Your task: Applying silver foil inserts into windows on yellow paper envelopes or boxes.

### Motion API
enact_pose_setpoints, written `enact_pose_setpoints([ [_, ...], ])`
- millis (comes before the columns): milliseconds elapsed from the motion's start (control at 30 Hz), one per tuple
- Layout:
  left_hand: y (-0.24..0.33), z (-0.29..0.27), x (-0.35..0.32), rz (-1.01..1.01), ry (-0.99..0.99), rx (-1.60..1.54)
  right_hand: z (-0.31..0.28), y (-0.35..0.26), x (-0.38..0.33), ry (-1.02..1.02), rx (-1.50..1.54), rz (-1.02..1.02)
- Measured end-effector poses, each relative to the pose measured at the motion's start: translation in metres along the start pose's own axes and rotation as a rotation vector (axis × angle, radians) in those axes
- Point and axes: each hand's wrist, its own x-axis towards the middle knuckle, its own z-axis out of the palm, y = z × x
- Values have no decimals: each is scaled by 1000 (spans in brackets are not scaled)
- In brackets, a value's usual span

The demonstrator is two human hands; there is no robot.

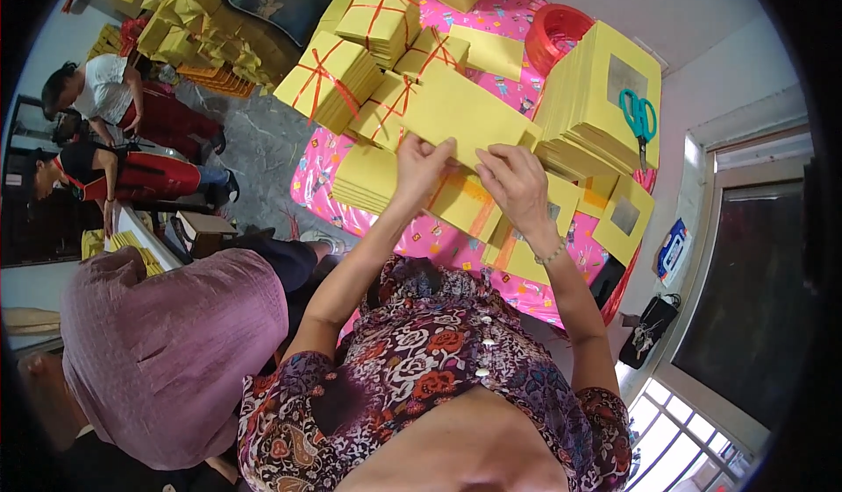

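Note:
A plain yellow paper envelope [469,106] is held up over the table, its near edge toward me. My left hand [423,169] pinches that edge near its left corner. At the same edge, further right, my right hand [516,185] has thumb and fingers closed on the paper. Beneath my hands lie more yellow envelopes [364,176] in a stack and a yellow piece with an orange band [478,216], partly covered by my fingers. To the left and beyond stand bundles tied with red ribbon [329,80].
At the right, a tall stack of windowed envelopes [596,97] carries teal-handled scissors [638,119]. Behind it sits a roll of red ribbon [557,34]. A pink patterned cloth [320,189] covers the table. One person in mauve [175,343] is close on my left; two others work farther off.

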Motion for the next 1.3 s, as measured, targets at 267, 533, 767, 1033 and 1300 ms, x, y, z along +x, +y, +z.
enact_pose_setpoints([
  [267,17,-126,-23,-27,221,-95,7,-10,-28,-53,161,236],
  [533,-55,-171,-39,-233,262,11,19,-12,-47,-127,133,220],
  [767,-81,-186,-15,-275,347,71,20,-12,-46,-131,113,211],
  [1033,-77,-184,-2,-363,301,153,22,-7,-45,-126,101,221],
  [1300,-87,-171,-6,-267,317,279,21,-5,-51,-102,92,230],
])
